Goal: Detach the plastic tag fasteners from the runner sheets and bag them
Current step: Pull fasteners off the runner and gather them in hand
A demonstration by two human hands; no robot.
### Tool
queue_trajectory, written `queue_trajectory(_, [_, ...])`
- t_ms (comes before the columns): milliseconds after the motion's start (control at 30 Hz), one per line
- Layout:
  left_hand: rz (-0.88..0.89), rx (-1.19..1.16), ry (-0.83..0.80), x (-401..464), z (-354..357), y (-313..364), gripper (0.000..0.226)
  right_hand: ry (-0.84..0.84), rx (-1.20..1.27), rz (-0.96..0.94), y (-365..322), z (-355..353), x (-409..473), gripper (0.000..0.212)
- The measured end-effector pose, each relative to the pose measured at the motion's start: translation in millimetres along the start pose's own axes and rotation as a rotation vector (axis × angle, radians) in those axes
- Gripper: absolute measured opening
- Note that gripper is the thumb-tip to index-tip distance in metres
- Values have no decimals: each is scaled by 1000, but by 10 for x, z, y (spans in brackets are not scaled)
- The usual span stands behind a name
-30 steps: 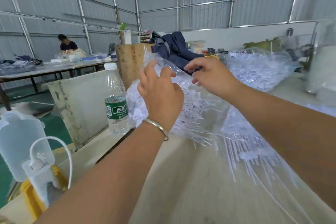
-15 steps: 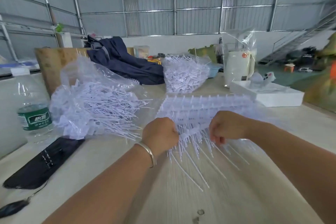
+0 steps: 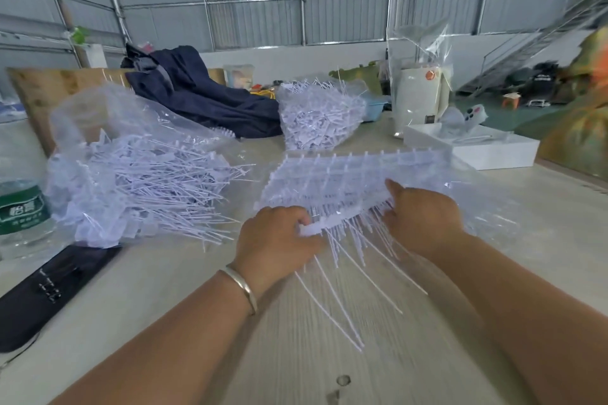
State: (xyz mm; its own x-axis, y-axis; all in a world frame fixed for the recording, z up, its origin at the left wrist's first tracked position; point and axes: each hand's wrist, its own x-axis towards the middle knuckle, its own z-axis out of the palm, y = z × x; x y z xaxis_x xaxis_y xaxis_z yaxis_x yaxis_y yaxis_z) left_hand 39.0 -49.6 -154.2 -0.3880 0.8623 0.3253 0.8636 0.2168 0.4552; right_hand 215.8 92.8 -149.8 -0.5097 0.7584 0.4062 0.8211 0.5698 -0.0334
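Observation:
A stack of white runner sheets point(image 3: 348, 177) with tag fasteners lies on the table in front of me. My left hand point(image 3: 276, 237) grips the near left end of a strip of fasteners point(image 3: 332, 223), whose long thin tails hang toward me. My right hand point(image 3: 424, 217) holds the right part of the same strip, fingers curled and thumb raised on the sheet. To the left a clear plastic bag point(image 3: 131, 181) lies open toward me, full of loose fasteners. A second filled bag point(image 3: 319, 115) stands further back.
A water bottle point(image 3: 19, 207) stands at the far left beside a dark pouch point(image 3: 49, 286). Behind are a navy garment point(image 3: 204, 99), a wooden board point(image 3: 49, 89), a white box point(image 3: 473, 148) and a bagged white container point(image 3: 421, 95). Clear film lies at the right.
Both hands left the bag at the left and came down onto the runner sheets. My view turned right. Since half a second ago my right thumb has lifted onto the sheet.

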Motion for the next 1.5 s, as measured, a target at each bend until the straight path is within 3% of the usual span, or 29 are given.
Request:
queue_trajectory(100, [-10,-262,-109,-11,-104,-56,6,1,165,41,124,26,14,56])
queue_trajectory(200, [-4,-313,-204,-22,-214,-123,18,5,293,27,158,23,-12,49])
queue_trajectory(333, [-51,-373,-211,-9,-270,-221,27,78,266,-23,215,-97,-8,29])
queue_trajectory(433, [-67,-414,-158,-12,-231,-250,34,-127,449,-71,220,-220,-88,15])
queue_trajectory(500, [-46,-366,-155,-14,-188,-244,33,-173,424,-158,163,-291,-128,16])
queue_trajectory(700, [6,-213,-127,-1,-114,-236,20,293,241,-346,-64,-547,-229,19])
queue_trajectory(800, [17,-203,-139,-7,-86,-215,19,442,87,-404,-197,-652,-320,18])
queue_trajectory(967, [33,-276,-112,-16,-81,-164,40,662,-72,-436,-364,-762,-419,14])
queue_trajectory(1033, [34,-273,-110,-28,-68,-163,34,716,-92,-449,-419,-726,-417,12])
queue_trajectory(1100, [41,-302,-117,-45,-66,-151,26,661,-114,-389,-354,-663,-340,10])
queue_trajectory(1200, [50,-402,-83,-50,-81,-126,24,339,-182,-181,-131,-571,-233,22])
queue_trajectory(1267, [71,-390,-61,-50,-74,-87,10,204,-150,-116,-26,-461,-188,26])
queue_trajectory(1300, [86,-355,-56,-55,-64,-67,3,190,-94,-129,-7,-408,-177,26])
queue_trajectory(1400, [133,-268,-47,-72,3,-28,10,150,286,-288,-111,-299,-197,24])
queue_trajectory(1500, [141,-333,-44,-70,36,5,14,-45,679,-385,-339,-232,-271,21])
